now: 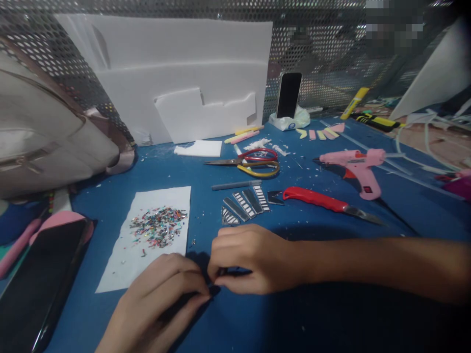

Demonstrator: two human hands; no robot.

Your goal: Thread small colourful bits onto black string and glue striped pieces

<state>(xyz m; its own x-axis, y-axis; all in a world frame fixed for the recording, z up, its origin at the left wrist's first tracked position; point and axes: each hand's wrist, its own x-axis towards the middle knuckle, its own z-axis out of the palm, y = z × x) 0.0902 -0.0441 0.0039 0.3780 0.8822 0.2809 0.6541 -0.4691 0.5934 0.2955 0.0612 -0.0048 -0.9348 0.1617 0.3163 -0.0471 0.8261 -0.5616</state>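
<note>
My left hand [167, 296] is closed in a pinch just above the blue table, beside the lower edge of a white paper sheet [143, 206]. On that sheet lies a heap of tiny multicoloured bits [160, 225]. My right hand [250, 260] is closed too, thumb against fingers, its tips nearly meeting those of my left hand. Whatever sits between the fingertips is too small or hidden to name. Beyond my right hand, several small black-and-white striped and dark strips [245, 205] lie fanned out, with a grey stick [235, 185] behind them.
A red-handled knife [316, 198] and a pink glue gun [362, 166] lie to the right. Scissors [253, 162] rest at the middle back. A dark phone [44, 279] lies at left near a bag [55, 132]. Another phone [289, 95] stands upright before the mesh, beside white board [184, 49].
</note>
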